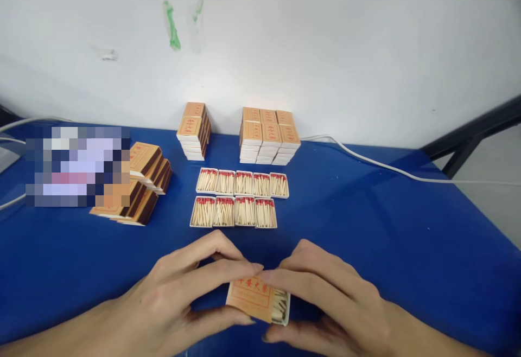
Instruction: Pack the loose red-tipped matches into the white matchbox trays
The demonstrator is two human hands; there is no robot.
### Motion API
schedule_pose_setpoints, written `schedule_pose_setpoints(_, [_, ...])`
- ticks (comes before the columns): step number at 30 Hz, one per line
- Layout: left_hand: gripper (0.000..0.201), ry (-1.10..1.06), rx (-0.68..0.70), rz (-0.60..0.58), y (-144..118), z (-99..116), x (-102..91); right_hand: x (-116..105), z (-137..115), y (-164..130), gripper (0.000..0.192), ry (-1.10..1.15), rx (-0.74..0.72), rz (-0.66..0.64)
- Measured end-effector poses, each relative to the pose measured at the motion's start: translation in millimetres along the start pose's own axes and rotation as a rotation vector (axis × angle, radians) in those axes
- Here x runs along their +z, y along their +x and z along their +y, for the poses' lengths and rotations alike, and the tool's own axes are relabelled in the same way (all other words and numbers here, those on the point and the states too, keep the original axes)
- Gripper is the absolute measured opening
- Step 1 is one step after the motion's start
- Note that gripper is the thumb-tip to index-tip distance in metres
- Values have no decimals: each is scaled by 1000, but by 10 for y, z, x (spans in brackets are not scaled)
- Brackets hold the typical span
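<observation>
Low in the view, a matchbox (250,298) with an orange cover and red print is partly slid open. Its white tray sticks out to the right, with matchsticks inside. My left hand (179,292) is closed on the cover, fingers on top and thumb at the near edge. My right hand (334,297) is closed about the tray end, its index fingertip on the cover and its thumb at the near side. Beyond both hands lie two rows of open trays (234,211) packed with red-tipped matches.
Closed matchboxes stand in stacks at the back (270,134) and back left (193,132). A looser pile of matchboxes (140,183) is at the left, beside a blurred patch. A white cable (366,159) crosses the blue table (386,227) by the wall.
</observation>
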State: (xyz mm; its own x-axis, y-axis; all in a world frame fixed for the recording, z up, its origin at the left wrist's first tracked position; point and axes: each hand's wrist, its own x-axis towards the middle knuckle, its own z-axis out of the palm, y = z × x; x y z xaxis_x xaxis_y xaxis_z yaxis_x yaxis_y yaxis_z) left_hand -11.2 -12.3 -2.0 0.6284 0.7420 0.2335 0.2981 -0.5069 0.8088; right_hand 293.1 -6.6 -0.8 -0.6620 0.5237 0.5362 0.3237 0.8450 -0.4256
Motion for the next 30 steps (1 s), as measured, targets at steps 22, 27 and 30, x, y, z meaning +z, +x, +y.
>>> schedule_pose_setpoints(22, [85,-779,-433,-237,67,77,44,20,-32,-36,53,428,215,-407])
schedule_pose_setpoints(27, [83,-901,-429,-213,70,59,71,73,-21,-70,70,374,143,-378])
schedule_pose_setpoints(30, [82,-890,-446,-232,56,79,47,85,-20,-78,70,336,130,-348])
